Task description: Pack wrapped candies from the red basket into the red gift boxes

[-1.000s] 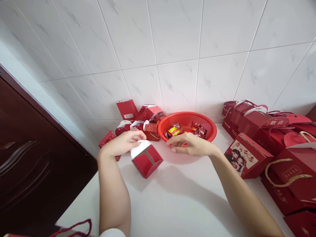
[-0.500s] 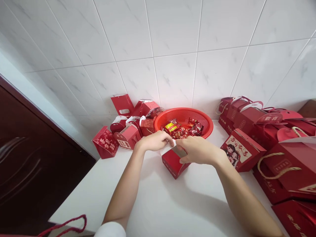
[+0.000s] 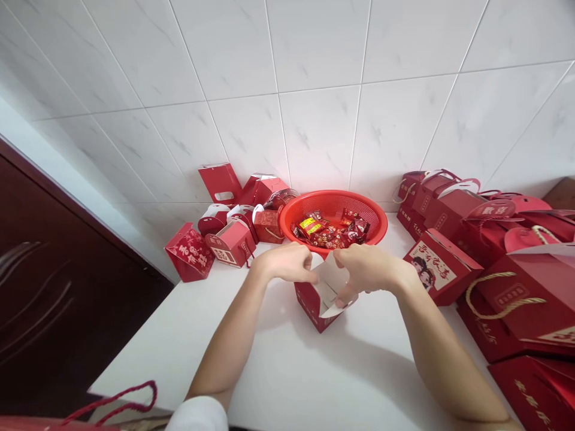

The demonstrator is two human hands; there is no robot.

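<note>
Between my hands a small red box (image 3: pixel 311 304) stands on the white table, its top flaps spread and its pale inside showing. My left hand (image 3: pixel 290 262) grips the left upper edge of this box, fingers bent over it. On the other side my right hand (image 3: pixel 371 269) holds the right flap, with the thumb at the near edge and the fingers at the far edge. Just behind the box sits a red plastic basket (image 3: pixel 377 221) with several wrapped sweets (image 3: pixel 332 236) in it.
Several red gift boxes (image 3: pixel 231 239) stand at the left near the tiled wall. More red boxes and bags with rope handles (image 3: pixel 516 296) crowd the right side. The white table (image 3: pixel 179 335) ends at the left beside a dark door. A red cord handle (image 3: pixel 135 407) shows at bottom left.
The box top has opened, and its pale inside now shows. My hands have moved apart, with the right thumb now at the near edge of the opening. The view has shifted slightly.
</note>
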